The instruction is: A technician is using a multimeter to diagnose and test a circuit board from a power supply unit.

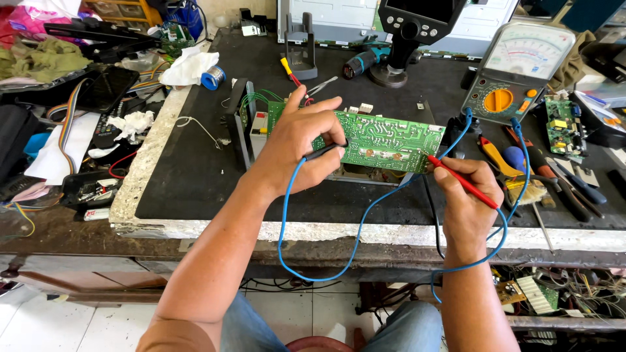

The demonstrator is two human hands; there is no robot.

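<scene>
Two probes on green circuit board (pixel 381 138), left hand (pixel 297 146) gripping black probe (pixel 324 152), right hand (pixel 464 195) gripping red probe (pixel 460 180)

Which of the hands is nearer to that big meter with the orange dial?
Right. The right hand sits just below and left of the meter; the left hand is farther left, across the green circuit board.

1. The green circuit board (pixel 381 138) looks like rigid laminate with a slight sheen and dull silvery solder spots.
2. The red probe (pixel 462 182) and black probe (pixel 324 151) look like smooth plastic; their blue leads (pixel 285 215) have a glossy rubbery sheath.
3. The black mat (pixel 195 176) is matt, over a rough, chipped stone-like slab (pixel 140 171).
4. The meter (pixel 515 68) has a matt plastic case and a glossy clear window.
5. Crumpled white paper (pixel 132 122) lies beside it.
</scene>
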